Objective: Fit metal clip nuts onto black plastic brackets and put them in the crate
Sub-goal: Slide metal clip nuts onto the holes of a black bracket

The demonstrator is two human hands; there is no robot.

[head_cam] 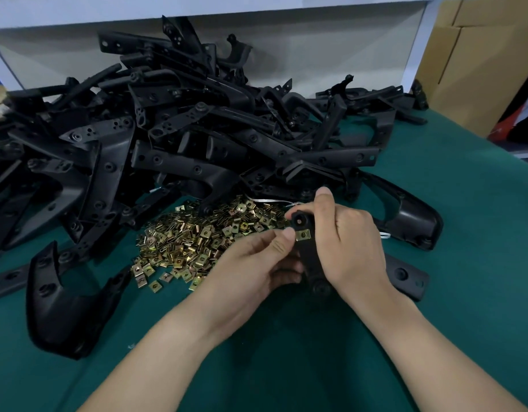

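Bracket heap (167, 129) behind nut pile (197, 242) | left hand (256, 263) pinches clip nut (303, 235) | right hand (346, 242) grips bracket (308, 257)

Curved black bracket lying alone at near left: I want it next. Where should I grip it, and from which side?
Probably grip the curved black bracket by its slim left arm, coming from the near left; that arm rises off the green mat, clear of the bracket pile and clip nuts.

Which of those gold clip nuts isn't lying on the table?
The clip nut the left hand holds against the bracket gripped by the right hand; all others lie in the loose pile.
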